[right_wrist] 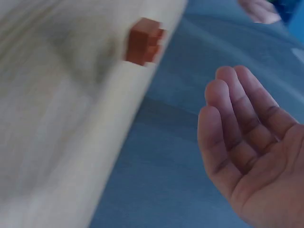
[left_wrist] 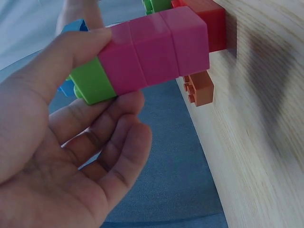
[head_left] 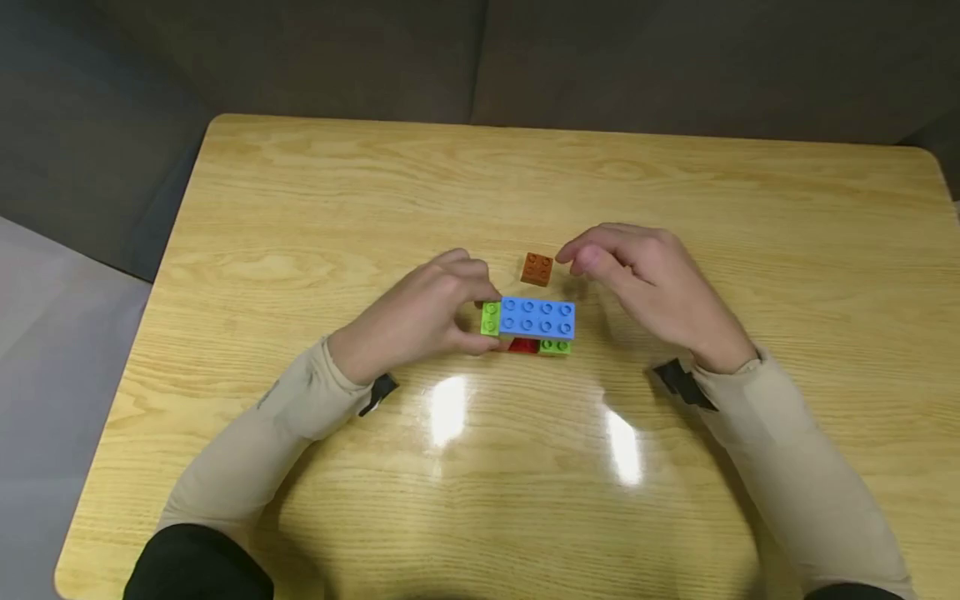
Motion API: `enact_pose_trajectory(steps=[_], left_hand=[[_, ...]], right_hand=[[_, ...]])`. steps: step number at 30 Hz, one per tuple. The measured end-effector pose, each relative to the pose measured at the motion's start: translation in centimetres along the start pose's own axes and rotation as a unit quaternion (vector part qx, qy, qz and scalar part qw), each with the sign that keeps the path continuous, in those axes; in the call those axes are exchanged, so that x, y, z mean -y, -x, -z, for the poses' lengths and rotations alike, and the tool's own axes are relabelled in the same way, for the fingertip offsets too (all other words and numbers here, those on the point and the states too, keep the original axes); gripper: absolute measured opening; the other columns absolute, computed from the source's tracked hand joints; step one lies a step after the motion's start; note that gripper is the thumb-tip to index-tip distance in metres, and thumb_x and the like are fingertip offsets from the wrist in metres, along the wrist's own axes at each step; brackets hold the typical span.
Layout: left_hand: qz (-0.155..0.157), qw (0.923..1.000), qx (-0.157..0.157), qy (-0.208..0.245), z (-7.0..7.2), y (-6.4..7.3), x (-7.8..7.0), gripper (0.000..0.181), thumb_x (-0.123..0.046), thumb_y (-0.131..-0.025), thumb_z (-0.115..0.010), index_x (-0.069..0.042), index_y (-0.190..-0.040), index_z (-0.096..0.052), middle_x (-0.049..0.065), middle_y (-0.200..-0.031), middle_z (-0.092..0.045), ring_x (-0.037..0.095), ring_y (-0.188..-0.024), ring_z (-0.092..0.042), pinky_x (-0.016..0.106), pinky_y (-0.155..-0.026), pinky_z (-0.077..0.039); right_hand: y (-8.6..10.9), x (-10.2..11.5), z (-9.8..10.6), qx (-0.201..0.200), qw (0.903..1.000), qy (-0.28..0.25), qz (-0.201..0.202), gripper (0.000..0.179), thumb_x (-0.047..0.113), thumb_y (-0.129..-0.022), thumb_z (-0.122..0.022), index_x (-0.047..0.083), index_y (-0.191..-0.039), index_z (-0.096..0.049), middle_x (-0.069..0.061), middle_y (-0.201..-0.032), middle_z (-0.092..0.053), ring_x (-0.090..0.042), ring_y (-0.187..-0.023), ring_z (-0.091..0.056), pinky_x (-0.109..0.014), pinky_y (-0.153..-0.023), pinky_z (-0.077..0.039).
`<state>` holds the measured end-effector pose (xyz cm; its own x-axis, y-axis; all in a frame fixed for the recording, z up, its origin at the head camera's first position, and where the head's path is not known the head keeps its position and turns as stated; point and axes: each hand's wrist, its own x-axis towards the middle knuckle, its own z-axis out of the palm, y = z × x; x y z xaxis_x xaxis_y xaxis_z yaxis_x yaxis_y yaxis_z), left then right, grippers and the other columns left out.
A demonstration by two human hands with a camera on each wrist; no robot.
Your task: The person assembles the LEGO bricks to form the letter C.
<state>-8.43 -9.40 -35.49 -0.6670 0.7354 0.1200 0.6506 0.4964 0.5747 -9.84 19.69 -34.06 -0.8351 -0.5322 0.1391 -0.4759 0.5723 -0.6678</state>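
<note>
My left hand point(head_left: 420, 312) pinches the left end of a toy brick structure between thumb and fingers. A long blue brick point(head_left: 537, 317) tops it, beside a lime green brick point(head_left: 491, 318). Magenta bricks point(left_wrist: 154, 47) form a column under the green one in the left wrist view, with a red brick point(left_wrist: 213, 26) at the table. Just beyond the structure, a small orange-brown brick point(head_left: 537, 269) lies studs up. To its right hovers my right hand point(head_left: 652, 279), fingers loosely bent and holding nothing. The right wrist view shows those fingers point(right_wrist: 216, 137) apart from the brown brick point(right_wrist: 142, 42).
All this stands on a light wooden table point(head_left: 525, 500) with rounded corners. Its far edge borders a dark grey partition point(head_left: 480, 62). Glare spots shine on the tabletop between the forearms.
</note>
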Motion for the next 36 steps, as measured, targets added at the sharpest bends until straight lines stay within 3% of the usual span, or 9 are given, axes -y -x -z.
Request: enact_pose_trajectory(steps=[3,10,18,21,27,36], left_hand=[[0.001,1.0000,-0.001,0.005,-0.1,0.0,0.0,0.039,-0.021,-0.083,-0.098,0.002,-0.110,-0.082,0.006,-0.089,-0.065,0.023,-0.088,-0.052,0.034,-0.079,-0.047],[0.007,0.9999,0.004,0.010,-0.2,0.0,0.1,0.040,-0.021,-0.084,-0.099,0.002,-0.112,-0.082,0.006,-0.091,-0.066,0.022,-0.089,-0.053,0.033,-0.079,-0.047],[0.007,0.9999,0.002,0.007,-0.4,0.0,0.3,0.039,-0.022,-0.084,-0.098,0.001,-0.111,-0.082,0.005,-0.091,-0.066,0.022,-0.089,-0.053,0.033,-0.078,-0.046],[0.006,0.9999,0.001,0.008,-0.4,0.0,0.3,0.038,-0.022,-0.084,-0.099,0.001,-0.110,-0.082,0.004,-0.090,-0.065,0.022,-0.089,-0.052,0.033,-0.078,-0.046],[0.005,1.0000,-0.001,0.008,-0.5,-0.1,0.3,0.038,-0.021,-0.084,-0.099,0.001,-0.110,-0.082,0.004,-0.090,-0.066,0.022,-0.090,-0.053,0.033,-0.079,-0.046],[0.016,0.9998,-0.007,-0.010,-0.9,0.0,0.0,0.042,-0.022,-0.084,-0.098,0.002,-0.114,-0.081,0.005,-0.099,-0.070,0.023,-0.095,-0.055,0.034,-0.085,-0.049]], right_hand=[[-0.8,-1.2,-0.7,-0.006,0.9993,0.012,-0.034,0.036,0.033,-0.117,-0.055,0.007,-0.118,-0.080,-0.005,-0.108,-0.077,-0.018,-0.086,-0.063,-0.031,-0.078,-0.047],[-2.3,-3.4,-2.2,0.030,0.9943,0.066,-0.079,0.024,0.027,-0.108,-0.072,0.008,-0.122,-0.077,-0.004,-0.107,-0.074,-0.020,-0.092,-0.065,-0.042,-0.082,-0.051],[-3.8,-4.1,-3.4,0.096,0.9837,0.134,-0.072,0.047,0.034,-0.099,-0.084,0.002,-0.130,-0.072,-0.014,-0.125,-0.072,-0.033,-0.112,-0.067,-0.054,-0.099,-0.052],[-4.2,-4.0,-3.7,0.105,0.9805,0.153,-0.065,0.049,0.034,-0.096,-0.087,0.002,-0.130,-0.072,-0.015,-0.124,-0.071,-0.033,-0.109,-0.067,-0.055,-0.095,-0.053],[-4.5,-3.9,-4.0,0.109,0.9742,0.193,-0.044,0.044,0.031,-0.093,-0.089,0.001,-0.122,-0.074,-0.015,-0.114,-0.070,-0.031,-0.090,-0.065,-0.053,-0.079,-0.056],[-2.7,-3.9,-3.2,0.077,0.9797,0.173,-0.067,0.040,0.026,-0.095,-0.085,0.000,-0.123,-0.073,-0.014,-0.110,-0.075,-0.031,-0.092,-0.068,-0.053,-0.082,-0.055]])
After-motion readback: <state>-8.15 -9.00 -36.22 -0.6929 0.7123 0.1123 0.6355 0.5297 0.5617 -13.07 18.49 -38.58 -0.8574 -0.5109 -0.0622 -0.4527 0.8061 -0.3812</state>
